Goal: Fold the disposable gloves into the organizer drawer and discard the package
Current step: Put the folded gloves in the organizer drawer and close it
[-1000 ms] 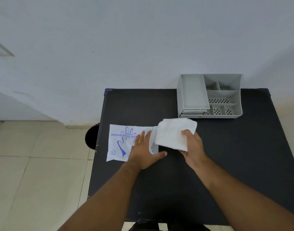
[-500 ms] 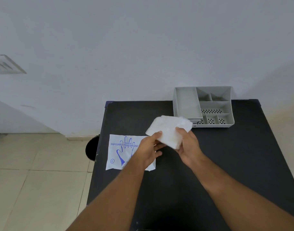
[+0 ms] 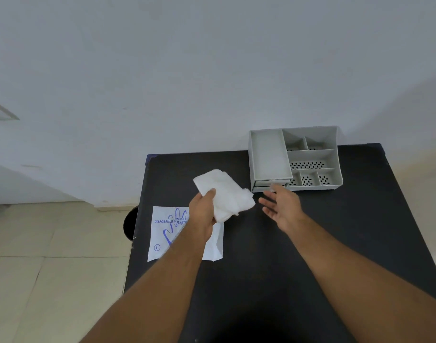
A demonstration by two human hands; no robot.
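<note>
My left hand [image 3: 204,212] is clamped on the folded gloves [image 3: 224,194] — thumb on top. My right hand [image 3: 282,206] hangs empty, fingers spread, fingertips just short of the organizer [image 3: 296,159] drawers — the package [image 3: 162,233] lies flat under my left wrist.

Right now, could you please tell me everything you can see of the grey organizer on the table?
The organizer is a light grey box, plastic by its look, standing at the far edge of the black table by the wall. Its left side is one long plain tray above a shut drawer front; its right side has six smaller compartments with perforated floors. All look empty. The open right hand reaches toward the drawer, fingertips near it.
</note>
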